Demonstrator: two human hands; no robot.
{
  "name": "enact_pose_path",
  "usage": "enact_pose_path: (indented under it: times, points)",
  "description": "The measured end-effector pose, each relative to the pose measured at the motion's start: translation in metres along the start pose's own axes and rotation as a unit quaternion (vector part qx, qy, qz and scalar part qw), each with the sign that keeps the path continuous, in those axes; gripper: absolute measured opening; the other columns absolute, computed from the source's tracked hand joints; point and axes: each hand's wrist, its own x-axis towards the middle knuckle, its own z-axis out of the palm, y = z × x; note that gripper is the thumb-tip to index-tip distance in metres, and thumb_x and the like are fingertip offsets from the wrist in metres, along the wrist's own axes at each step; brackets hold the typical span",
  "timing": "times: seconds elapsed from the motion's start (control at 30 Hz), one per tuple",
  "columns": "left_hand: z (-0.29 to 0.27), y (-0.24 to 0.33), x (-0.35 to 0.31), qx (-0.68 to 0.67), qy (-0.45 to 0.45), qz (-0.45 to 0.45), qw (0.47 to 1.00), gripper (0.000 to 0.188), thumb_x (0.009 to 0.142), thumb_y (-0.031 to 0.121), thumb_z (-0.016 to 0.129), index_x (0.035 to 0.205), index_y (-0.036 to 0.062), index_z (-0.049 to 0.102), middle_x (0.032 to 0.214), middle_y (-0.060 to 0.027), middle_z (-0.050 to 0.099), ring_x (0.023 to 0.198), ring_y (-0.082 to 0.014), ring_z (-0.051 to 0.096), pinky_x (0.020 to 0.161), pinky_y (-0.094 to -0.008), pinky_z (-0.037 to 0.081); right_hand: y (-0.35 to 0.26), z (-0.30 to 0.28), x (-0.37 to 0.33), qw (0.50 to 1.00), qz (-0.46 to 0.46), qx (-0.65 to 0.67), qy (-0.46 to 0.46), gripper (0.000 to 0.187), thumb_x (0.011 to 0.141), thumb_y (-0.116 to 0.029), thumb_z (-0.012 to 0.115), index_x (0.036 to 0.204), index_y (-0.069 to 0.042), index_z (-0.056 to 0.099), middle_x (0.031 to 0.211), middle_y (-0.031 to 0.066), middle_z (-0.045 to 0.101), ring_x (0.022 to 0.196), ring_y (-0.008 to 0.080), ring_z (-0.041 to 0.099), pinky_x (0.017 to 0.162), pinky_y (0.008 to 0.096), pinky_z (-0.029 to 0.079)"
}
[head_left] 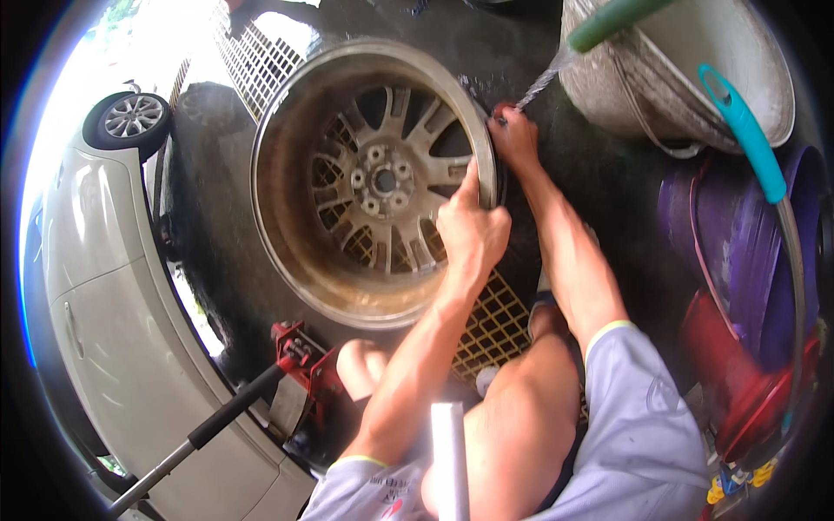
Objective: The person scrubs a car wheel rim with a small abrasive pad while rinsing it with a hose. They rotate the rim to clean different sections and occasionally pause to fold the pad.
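A bare alloy wheel rim (382, 278) without a tyre stands before me, its dirty, brownish inner barrel facing me. My left hand (473, 226) grips its right edge, index finger stretched along the lip and thumb out to the side. Just beyond that edge, my right hand (515, 139) is closed around something small and reddish, too hidden to name. A thin stream of water (540, 84) runs from the end of a green hose (608, 24) down to the right hand.
At left stands a pale car (113, 269); a red floor jack (304, 356) with a long handle sits beside it. A dirty white bucket (643, 95), a turquoise-handled tool (747, 130), a purple bucket (738, 252) and a red bucket (738, 382) crowd the right. Yellow floor grating (491, 330) lies below.
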Motion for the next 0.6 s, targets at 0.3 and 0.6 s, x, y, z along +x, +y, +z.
enact_pose_path:
  times: [0.3, 0.6]
  points:
    - [-0.004, 0.01, 0.006, 0.016, 0.01, -0.012, 1.0, 0.063, 0.076, 0.004, 0.057, 0.138, 0.0142, 0.062, 0.095, -0.0248, 0.073, 0.087, -0.0366, 0.074, 0.081, -0.0404, 0.057, -0.01, -0.005, 0.009, 0.999, 0.005, 0.003, -0.032, 0.025, 0.087, -0.026, 0.068, 0.097, -0.004, 0.069, 0.089, 0.0237, 0.069, 0.089, 0.045, 0.067, 0.073, 0.0507, 0.053]
    - [-0.011, 0.01, -0.001, 0.036, -0.016, -0.022, 0.999, 0.062, 0.08, 0.009, 0.061, 0.141, 0.0165, 0.06, 0.095, -0.0253, 0.073, 0.089, -0.0367, 0.074, 0.082, -0.0409, 0.056, -0.019, -0.003, 0.004, 0.998, 0.028, -0.019, -0.056, 0.018, 0.09, -0.022, 0.065, 0.096, -0.006, 0.069, 0.09, 0.0259, 0.068, 0.089, 0.0467, 0.067, 0.077, 0.0569, 0.053]
